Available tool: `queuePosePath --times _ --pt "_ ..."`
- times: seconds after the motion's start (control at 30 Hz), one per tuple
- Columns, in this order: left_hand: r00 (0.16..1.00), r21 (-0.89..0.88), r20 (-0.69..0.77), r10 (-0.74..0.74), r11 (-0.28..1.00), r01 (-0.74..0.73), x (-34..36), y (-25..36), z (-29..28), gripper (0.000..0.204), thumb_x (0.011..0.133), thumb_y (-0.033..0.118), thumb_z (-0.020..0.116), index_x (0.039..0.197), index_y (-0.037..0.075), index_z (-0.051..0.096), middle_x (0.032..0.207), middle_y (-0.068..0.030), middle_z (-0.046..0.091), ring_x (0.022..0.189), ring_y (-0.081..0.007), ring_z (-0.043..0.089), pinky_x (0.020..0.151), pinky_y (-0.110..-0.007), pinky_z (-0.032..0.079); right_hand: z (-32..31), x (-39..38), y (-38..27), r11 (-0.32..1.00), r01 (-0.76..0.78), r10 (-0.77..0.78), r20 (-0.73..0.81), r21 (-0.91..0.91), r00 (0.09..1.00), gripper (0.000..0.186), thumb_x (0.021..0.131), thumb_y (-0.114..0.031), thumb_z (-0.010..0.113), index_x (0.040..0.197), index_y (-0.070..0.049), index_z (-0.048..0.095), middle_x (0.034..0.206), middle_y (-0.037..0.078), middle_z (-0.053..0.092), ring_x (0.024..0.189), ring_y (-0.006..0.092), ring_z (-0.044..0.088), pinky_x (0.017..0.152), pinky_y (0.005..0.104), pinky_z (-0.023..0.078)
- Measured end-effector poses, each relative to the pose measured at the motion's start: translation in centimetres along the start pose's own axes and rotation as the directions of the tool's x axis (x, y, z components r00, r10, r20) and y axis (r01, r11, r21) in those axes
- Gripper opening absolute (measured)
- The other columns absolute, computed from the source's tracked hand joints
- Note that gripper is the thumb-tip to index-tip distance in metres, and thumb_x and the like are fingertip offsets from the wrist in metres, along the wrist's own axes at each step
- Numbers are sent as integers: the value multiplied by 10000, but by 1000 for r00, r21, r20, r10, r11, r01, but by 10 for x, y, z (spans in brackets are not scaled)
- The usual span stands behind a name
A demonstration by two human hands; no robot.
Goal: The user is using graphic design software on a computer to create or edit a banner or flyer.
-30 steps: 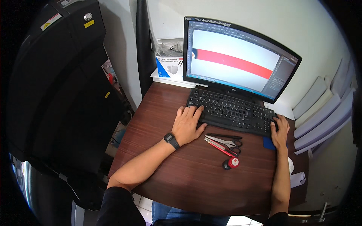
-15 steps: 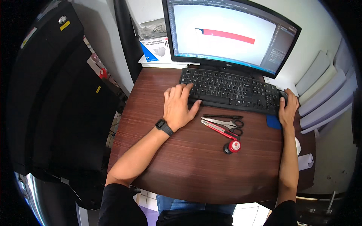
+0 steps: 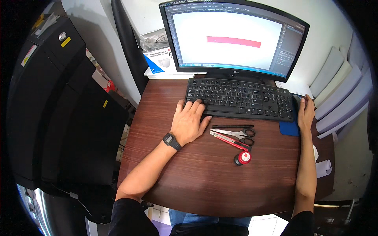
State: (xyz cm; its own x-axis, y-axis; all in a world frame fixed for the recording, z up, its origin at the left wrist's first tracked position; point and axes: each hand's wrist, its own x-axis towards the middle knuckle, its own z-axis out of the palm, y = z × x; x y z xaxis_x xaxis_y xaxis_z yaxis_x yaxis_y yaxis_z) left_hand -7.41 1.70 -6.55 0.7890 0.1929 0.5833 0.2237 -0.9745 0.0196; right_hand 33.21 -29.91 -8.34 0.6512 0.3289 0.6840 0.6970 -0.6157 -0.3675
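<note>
My left hand (image 3: 187, 123), a black digital watch (image 3: 172, 141) on its wrist, rests with fingers apart on the lower left keys of a black keyboard (image 3: 236, 96). Its thumb lies by the keyboard's front edge. On the right, my right hand (image 3: 305, 114) is curled over a dark computer mouse (image 3: 297, 101), which it partly hides. Beneath is a blue mouse pad (image 3: 288, 128). Behind the keyboard stands a monitor (image 3: 232, 41) showing a plain pinkish-red bar on a white canvas, with a small pointer near the bar's left end.
Between my arms lie a black pen (image 3: 232, 126), scissors (image 3: 236, 133), a red cutter knife (image 3: 228, 140) and a red-and-black round stamp (image 3: 243, 158). A face mask box (image 3: 159, 59) stands left of the monitor. Paper rolls (image 3: 338, 98) lean at right; a black cabinet (image 3: 59, 106) stands at left.
On the screen, the white and dark piece at the bar's left end has gone, leaving only the red bar. The view has shifted slightly; both hands stay at the keyboard and mouse.
</note>
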Motion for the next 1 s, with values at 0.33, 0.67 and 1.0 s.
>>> queuePosePath --times 0.33,0.67,1.0 --pt "995 -57 -20 -93 994 92 1 4 -3 519 867 367 798 1216 27 618 1284 -145 585 1175 -340 539 1100 -509 334 -1 -3 -8 999 19 -22 87 34 996 327 1027 -234 622 1279 -33 679 1287 182 649 1230 379 609 1074 450 468" --pt "995 -72 -3 -100 992 99 1 4 -6 520 875 345 798 1241 17 626 1280 -152 597 1166 -336 548 1083 -492 358 -1 -5 -11 997 40 -48 108 68 993 296 1001 -200 677 1256 -59 725 1314 164 643 1253 356 615 1070 434 487" --pt "997 -109 0 -79 991 79 -1 2 -2 554 904 340 771 1317 9 608 1260 -159 604 1163 -331 557 1100 -500 382 -1 -5 -7 995 57 -68 133 84 989 338 1014 -205 677 1307 -40 710 1375 189 630 1289 377 601 1098 441 474"
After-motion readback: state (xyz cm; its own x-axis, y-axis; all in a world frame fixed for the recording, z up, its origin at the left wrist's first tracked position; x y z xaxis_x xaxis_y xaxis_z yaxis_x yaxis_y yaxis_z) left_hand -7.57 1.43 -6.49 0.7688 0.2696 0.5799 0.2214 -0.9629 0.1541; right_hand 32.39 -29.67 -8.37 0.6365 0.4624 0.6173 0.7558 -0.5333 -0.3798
